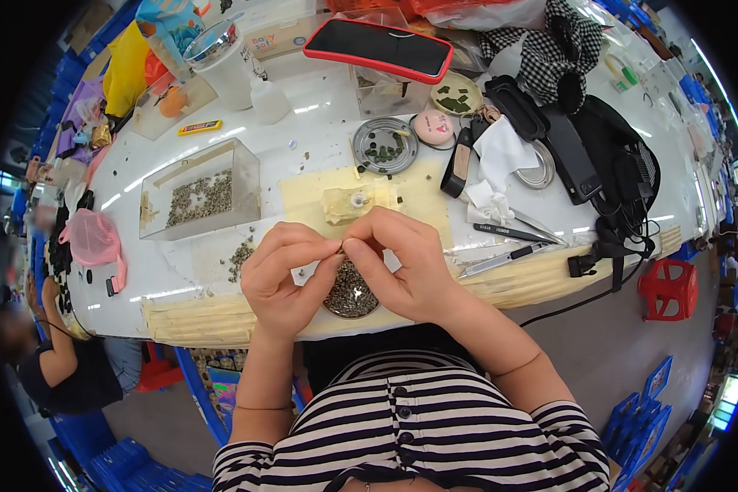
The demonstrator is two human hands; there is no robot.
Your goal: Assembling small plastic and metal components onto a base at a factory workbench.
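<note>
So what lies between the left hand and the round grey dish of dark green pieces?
The head view shows a pale yellow block with white centre between the left hand and the dish.

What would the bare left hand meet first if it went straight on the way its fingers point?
The bare left hand would most likely meet the bare right hand first: the two come together in the picture, though whether they already touch is hard to tell.

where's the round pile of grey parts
In the head view, the pile sits below centre, between the left hand and right hand, by the table edge.
</note>
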